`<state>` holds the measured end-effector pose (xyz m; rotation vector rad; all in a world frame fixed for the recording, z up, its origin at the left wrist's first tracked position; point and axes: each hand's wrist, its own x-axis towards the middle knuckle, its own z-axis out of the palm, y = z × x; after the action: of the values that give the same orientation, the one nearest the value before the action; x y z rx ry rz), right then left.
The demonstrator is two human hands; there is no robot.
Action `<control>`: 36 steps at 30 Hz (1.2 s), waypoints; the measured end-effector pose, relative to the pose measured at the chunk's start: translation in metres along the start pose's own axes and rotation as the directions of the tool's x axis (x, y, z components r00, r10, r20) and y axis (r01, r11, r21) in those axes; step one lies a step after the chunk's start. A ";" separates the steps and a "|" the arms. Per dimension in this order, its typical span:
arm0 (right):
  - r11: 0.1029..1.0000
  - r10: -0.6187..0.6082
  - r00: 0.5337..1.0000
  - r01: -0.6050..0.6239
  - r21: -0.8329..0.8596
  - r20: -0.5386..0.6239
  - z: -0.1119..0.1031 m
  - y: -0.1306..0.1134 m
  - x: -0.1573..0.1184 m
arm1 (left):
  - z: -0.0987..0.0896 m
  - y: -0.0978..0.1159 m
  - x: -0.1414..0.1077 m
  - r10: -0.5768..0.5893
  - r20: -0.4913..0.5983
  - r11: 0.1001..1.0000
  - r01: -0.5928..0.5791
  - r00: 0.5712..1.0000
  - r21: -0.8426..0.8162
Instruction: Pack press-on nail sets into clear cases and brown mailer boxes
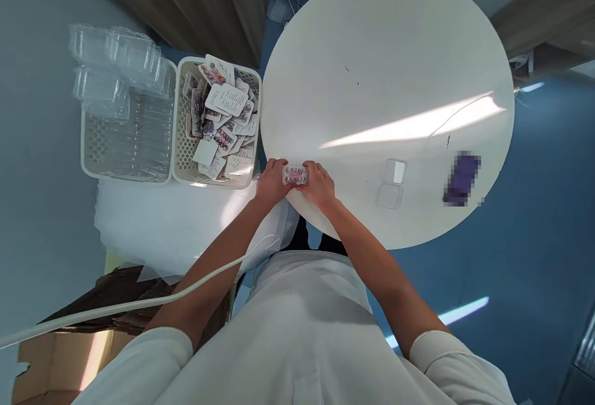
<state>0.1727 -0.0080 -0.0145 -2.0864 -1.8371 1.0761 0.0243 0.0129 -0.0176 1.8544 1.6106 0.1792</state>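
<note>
A small clear pack with pinkish-red pieces (295,174) is held between my two hands over the near left edge of the round white table. My left hand (272,180) grips its left side, fingers closed round the edge. On its right side, my right hand (318,183) holds it the same way. To the right on the table lies an open clear plastic case (392,184) with a white insert in its upper half. Left of my hands stands a white basket (217,183) heaped with similar packs and white printed cards.
Another white basket (127,177) holds clear plastic cases, with more stacked above its rim. A pixelated purple object (462,178) lies on the right of the round table (362,107). Clear plastic sheeting (153,219) and cardboard boxes (69,361) are at lower left. A white cable (153,301) crosses my left arm.
</note>
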 end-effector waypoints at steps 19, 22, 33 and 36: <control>0.984 -0.139 0.990 0.138 0.109 -0.002 -0.004 0.022 -0.026 | 0.020 0.012 -0.025 -0.010 -0.105 0.990 -0.005 0.994 -0.141; 0.979 -0.115 0.993 0.111 0.170 0.013 -0.013 0.036 -0.046 | 0.029 0.025 -0.034 0.016 -0.079 0.979 -0.032 0.997 -0.201; 0.949 -0.014 0.986 0.064 0.308 -0.164 -0.049 0.123 -0.130 | 0.086 0.096 -0.073 0.354 0.051 0.883 -0.317 0.934 -0.345; 0.953 -0.026 0.978 0.087 0.291 -0.208 -0.067 0.152 -0.143 | 0.097 0.123 -0.070 0.428 0.057 0.860 -0.387 0.902 -0.333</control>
<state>0.3364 -0.1517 0.0080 -1.8788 -1.5234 1.0133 0.1596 -0.0918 -0.0019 1.8850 1.0113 0.4651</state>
